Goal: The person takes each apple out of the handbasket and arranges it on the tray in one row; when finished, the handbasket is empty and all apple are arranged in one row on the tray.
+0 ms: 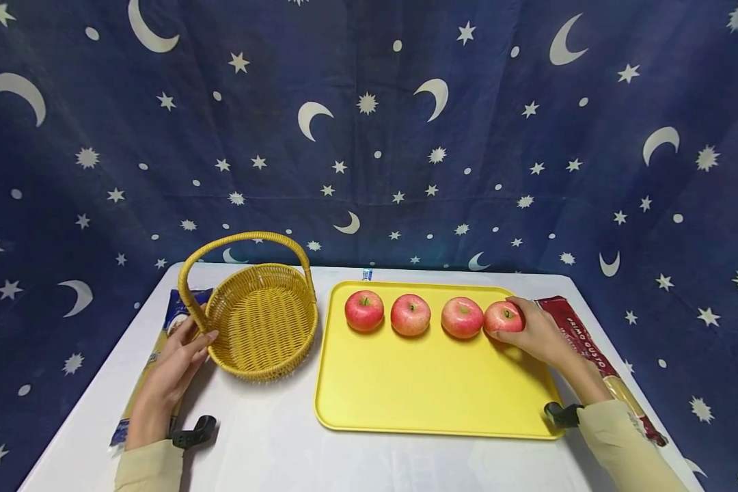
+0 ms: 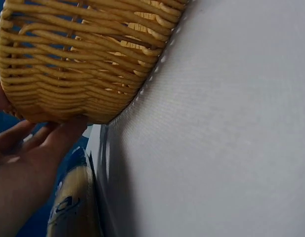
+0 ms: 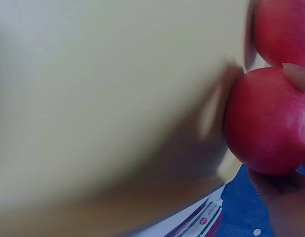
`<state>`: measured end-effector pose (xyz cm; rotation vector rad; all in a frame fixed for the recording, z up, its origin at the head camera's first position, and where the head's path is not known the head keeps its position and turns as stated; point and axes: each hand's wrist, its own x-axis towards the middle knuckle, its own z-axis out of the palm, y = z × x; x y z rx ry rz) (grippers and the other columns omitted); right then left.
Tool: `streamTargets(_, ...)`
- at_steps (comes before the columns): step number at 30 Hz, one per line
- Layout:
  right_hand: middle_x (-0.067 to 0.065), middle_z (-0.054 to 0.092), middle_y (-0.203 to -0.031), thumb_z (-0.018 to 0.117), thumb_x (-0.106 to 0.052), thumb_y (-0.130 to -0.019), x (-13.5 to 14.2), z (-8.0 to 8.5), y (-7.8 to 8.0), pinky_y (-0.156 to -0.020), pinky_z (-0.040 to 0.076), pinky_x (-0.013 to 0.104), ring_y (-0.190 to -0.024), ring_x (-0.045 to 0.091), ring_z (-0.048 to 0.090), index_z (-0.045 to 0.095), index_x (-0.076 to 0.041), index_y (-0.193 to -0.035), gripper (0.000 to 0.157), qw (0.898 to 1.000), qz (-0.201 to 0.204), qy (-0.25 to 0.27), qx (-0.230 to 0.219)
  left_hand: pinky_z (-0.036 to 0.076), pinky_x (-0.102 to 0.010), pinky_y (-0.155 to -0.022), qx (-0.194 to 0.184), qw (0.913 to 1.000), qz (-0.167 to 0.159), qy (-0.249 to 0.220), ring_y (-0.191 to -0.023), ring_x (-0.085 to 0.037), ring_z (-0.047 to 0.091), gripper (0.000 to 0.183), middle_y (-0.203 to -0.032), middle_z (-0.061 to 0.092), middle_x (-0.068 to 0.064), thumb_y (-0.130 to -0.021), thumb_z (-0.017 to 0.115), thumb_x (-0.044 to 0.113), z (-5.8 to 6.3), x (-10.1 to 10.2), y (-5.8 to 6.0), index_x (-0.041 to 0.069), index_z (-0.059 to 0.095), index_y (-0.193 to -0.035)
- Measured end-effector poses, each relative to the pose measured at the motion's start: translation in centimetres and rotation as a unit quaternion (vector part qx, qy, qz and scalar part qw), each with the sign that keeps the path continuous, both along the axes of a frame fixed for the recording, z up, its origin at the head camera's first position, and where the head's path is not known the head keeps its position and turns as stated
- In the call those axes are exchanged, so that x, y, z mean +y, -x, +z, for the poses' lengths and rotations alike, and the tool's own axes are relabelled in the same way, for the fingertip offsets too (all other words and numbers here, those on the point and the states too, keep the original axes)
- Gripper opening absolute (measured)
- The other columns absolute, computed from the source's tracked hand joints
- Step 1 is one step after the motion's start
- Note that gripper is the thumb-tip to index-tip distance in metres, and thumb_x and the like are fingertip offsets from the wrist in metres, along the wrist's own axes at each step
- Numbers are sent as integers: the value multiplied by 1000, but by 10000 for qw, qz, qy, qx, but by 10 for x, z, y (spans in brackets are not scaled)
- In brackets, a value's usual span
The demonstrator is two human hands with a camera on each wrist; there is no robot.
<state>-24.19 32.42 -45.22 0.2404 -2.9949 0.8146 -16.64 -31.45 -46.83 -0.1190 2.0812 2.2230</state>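
A yellow wicker basket (image 1: 262, 328) with a tall arched handle stands on the left of the table. My left hand (image 1: 171, 362) holds its left side near the foot of the handle, thumb at the rim and fingers against the outer weave (image 2: 83, 64). On the right, a yellow tray (image 1: 418, 389) bears a row of red apples along its far part. My right hand (image 1: 538, 333) grips the rightmost apple (image 1: 503, 317), thumb on one side and fingers on the other. That apple (image 3: 266, 121) sits close beside its neighbour (image 1: 462, 318). Two more apples, one far left (image 1: 364, 311) and one inner (image 1: 410, 315), stand apart.
A blue and yellow packet (image 1: 141, 389) lies left of the basket, partly behind my left hand. Beyond the tray's right edge lies a red packet (image 1: 581, 338). A dark blue curtain (image 1: 369, 137) with moons and stars hangs behind the white table (image 1: 258, 437).
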Motion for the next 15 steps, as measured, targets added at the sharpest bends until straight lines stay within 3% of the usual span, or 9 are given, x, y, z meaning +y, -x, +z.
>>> streamTargets(5, 34, 54, -135, 85, -38, -83, 0, 1, 6, -103, 48, 64, -119, 49, 55, 41, 12, -147, 92, 9999, 34, -8, -149, 46, -8, -94, -155, 9992, 184, 309, -123, 5, 49, 81, -161, 26, -17, -106, 59, 24, 3, 2, 2, 5, 8, -165)
streamTargets(7, 35, 53, -137, 85, -39, -83, 1, 1, 7, -104, 47, 65, -121, 50, 54, 40, 12, -148, 94, 9999, 68, 13, -129, 46, -7, -93, -236, 9967, 243, 734, -117, 9, 51, 79, -158, 31, -16, -106, 58, 29, 6, 4, 1, 0, 12, -164)
streamTargets(9, 36, 51, -139, 84, -40, -84, 3, 2, 5, -105, 45, 66, -123, 51, 53, 39, 13, -149, 96, 9999, 77, -4, -67, 48, -7, -90, -325, 9900, 249, 1348, -109, 12, 52, 77, -158, 33, -24, -107, 55, 34, 11, 8, -1, -4, 17, -162)
streamTargets(12, 36, 50, -141, 83, -34, -85, 4, 4, 1, -107, 42, 68, -127, 53, 49, 41, 11, -148, 88, 9998, 67, -79, 189, 55, -14, -80, -307, 9673, 552, 2458, -91, 9, 62, 66, -144, 50, -33, -110, 49, 33, 21, 17, -9, -11, 30, -155)
streamTargets(15, 35, 49, -142, 81, -24, -87, 1, 10, -5, -109, 38, 69, -130, 53, 46, 46, 8, -145, 75, 9983, 60, -159, 552, 56, -19, -62, -40, 9305, 1327, 3415, -71, -1, 67, 48, -114, 69, -31, -109, 48, 26, 34, 29, -21, -13, 52, -137)
